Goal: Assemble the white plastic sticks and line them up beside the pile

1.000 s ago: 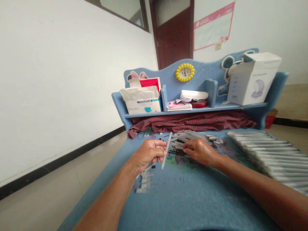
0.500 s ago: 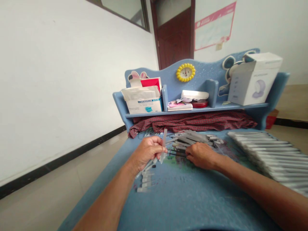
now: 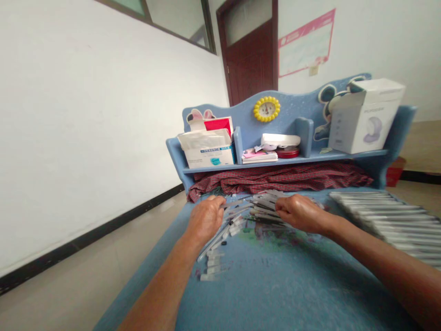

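On a blue desk (image 3: 275, 285) lies a loose pile of grey pen barrels and parts (image 3: 262, 204). My left hand (image 3: 206, 218) is curled, knuckles up, at the pile's left edge, closed round several grey pen parts that stick out below it toward me. My right hand (image 3: 299, 212) rests on the pile's right side with fingers bent down onto the pens; what it grips is hidden. Short grey caps (image 3: 212, 266) lie in a loose row near my left wrist.
A neat row of finished grey pens (image 3: 386, 216) lies at the right. A red checked cloth (image 3: 282, 177) lies under the desk's shelf, which holds a mask box (image 3: 206, 154), papers, a red tin, a white carton (image 3: 365, 117) and a yellow clock (image 3: 266, 109).
My left hand has lowered the upright pen barrel it held and moved forward onto the pile. My right hand has shifted slightly right and farther onto the pile.
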`<action>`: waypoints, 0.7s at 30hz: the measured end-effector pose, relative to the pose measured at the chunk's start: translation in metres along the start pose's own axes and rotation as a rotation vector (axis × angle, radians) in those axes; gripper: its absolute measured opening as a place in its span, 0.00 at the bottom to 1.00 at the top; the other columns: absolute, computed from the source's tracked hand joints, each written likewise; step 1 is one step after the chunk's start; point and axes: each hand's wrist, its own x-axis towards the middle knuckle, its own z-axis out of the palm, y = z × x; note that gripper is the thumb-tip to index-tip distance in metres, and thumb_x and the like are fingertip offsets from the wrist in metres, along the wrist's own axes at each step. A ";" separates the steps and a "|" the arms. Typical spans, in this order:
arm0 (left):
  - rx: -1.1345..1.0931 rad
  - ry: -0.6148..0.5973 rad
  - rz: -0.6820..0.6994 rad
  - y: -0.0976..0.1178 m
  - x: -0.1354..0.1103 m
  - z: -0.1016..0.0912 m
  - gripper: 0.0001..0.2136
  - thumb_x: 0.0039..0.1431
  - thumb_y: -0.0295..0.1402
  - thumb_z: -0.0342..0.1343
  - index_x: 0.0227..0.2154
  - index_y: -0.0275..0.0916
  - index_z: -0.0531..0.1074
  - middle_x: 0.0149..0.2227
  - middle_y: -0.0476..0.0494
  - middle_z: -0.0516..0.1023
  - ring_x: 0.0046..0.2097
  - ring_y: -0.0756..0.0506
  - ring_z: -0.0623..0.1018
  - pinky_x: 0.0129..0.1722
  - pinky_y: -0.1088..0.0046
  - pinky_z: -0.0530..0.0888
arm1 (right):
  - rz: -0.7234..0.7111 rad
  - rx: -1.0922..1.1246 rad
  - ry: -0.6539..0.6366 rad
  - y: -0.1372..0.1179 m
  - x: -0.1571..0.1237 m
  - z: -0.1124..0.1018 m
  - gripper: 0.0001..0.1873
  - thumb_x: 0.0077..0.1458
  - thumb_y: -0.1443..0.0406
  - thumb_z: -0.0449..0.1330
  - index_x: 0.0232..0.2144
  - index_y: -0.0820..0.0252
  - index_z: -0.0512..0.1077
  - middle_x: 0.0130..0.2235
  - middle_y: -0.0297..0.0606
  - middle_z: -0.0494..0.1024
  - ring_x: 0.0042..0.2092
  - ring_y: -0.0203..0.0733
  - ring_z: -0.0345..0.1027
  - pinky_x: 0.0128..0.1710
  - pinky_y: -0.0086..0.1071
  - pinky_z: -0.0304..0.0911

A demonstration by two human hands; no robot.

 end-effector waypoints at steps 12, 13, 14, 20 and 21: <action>0.193 -0.026 -0.046 0.000 0.000 0.001 0.11 0.55 0.28 0.46 0.39 0.40 0.70 0.36 0.43 0.73 0.39 0.44 0.74 0.36 0.71 0.67 | -0.037 -0.077 0.027 -0.006 -0.003 0.001 0.12 0.53 0.66 0.47 0.25 0.60 0.69 0.22 0.36 0.70 0.22 0.33 0.57 0.24 0.30 0.37; 0.198 -0.031 -0.047 0.000 0.000 0.001 0.11 0.55 0.28 0.46 0.39 0.40 0.70 0.36 0.43 0.73 0.39 0.44 0.74 0.36 0.71 0.67 | -0.036 -0.085 0.026 -0.006 -0.003 0.001 0.13 0.53 0.66 0.47 0.25 0.60 0.69 0.22 0.36 0.70 0.22 0.33 0.58 0.24 0.31 0.37; 0.204 -0.033 -0.048 0.000 0.000 0.001 0.11 0.55 0.28 0.46 0.39 0.40 0.70 0.36 0.43 0.73 0.39 0.44 0.74 0.36 0.71 0.67 | -0.034 -0.093 0.027 -0.005 -0.003 0.002 0.13 0.54 0.66 0.46 0.25 0.60 0.69 0.22 0.36 0.70 0.22 0.33 0.58 0.24 0.31 0.37; 0.238 -0.070 -0.043 0.003 -0.001 0.000 0.12 0.55 0.28 0.45 0.39 0.40 0.71 0.35 0.42 0.73 0.38 0.42 0.74 0.34 0.70 0.66 | -0.044 -0.167 0.025 -0.005 -0.003 0.002 0.14 0.55 0.65 0.46 0.26 0.60 0.69 0.23 0.37 0.73 0.23 0.34 0.60 0.24 0.31 0.36; 0.228 -0.079 -0.048 0.004 -0.001 0.000 0.12 0.55 0.28 0.46 0.39 0.40 0.71 0.35 0.42 0.73 0.38 0.42 0.74 0.34 0.70 0.66 | -0.051 -0.186 0.022 -0.006 -0.004 0.002 0.14 0.56 0.65 0.45 0.26 0.60 0.69 0.23 0.37 0.73 0.23 0.35 0.61 0.24 0.31 0.36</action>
